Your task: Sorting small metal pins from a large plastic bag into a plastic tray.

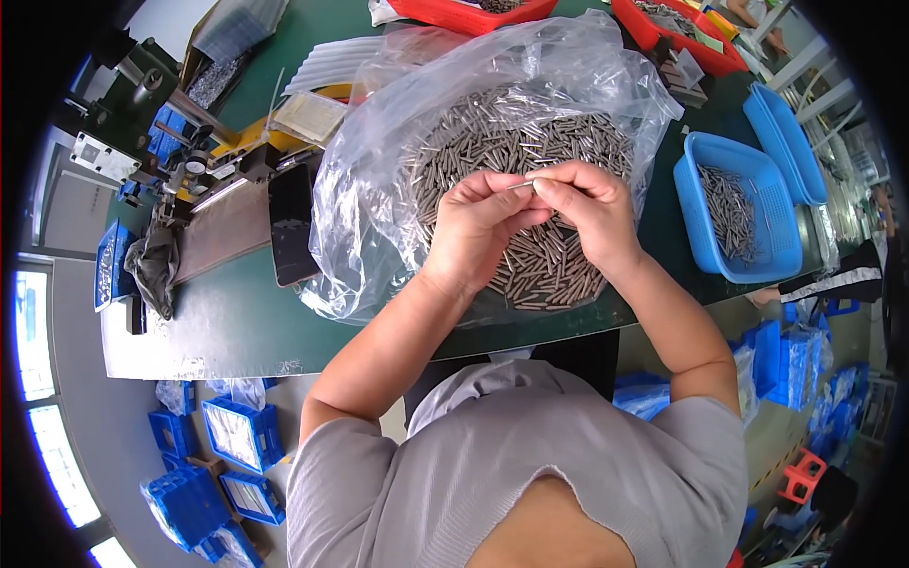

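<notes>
Over the middle of the bench, my left hand point(473, 227) and my right hand point(595, 210) meet fingertip to fingertip. Both are closed in a pinch on one small, slim metal pin point(522, 185), mostly covered by the fingers. Below them spreads a big heap of similar grey metal pins point(549, 270), loose and lying in all directions. The heap rests in and on a crumpled clear plastic bag point(365, 204), whose open side is folded back toward the far left. Neither hand touches the heap as far as I can see.
A blue basket point(696, 218) with more pins stands at right, beside another blue basket point(772, 123). Red trays point(454, 14) line the far edge. Left is a bench machine point(175, 104) with a dark cloth point(151, 260). The green table point(227, 322) ends just before my body; blue crates point(241, 431) stand on the floor.
</notes>
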A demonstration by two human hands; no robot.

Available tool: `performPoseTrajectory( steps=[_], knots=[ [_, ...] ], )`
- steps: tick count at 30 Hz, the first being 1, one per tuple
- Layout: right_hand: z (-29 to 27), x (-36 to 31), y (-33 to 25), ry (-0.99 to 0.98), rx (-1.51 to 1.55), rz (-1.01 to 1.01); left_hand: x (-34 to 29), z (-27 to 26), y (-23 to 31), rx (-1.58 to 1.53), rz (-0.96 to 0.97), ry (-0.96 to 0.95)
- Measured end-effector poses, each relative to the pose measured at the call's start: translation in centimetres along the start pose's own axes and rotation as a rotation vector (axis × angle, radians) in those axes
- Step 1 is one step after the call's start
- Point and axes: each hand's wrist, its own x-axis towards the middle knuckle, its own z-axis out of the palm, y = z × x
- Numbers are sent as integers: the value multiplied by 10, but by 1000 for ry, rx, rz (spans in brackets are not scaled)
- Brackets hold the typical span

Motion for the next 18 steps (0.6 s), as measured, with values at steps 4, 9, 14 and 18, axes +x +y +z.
performPoseTrajectory(
  steps=[4,9,14,18],
  knots=[
    [-15,0,-8,30,177,214,4,6,-3,31,-24,-13],
    [-13,3,-11,140,258,178,-3,2,-4,86,41,61],
    [-54,6,-31,420,69,-57,3,-6,3,72,72,88],
    [-115,-9,-66,581,-515,-125,3,-8,7,108,123,163]
  ],
)
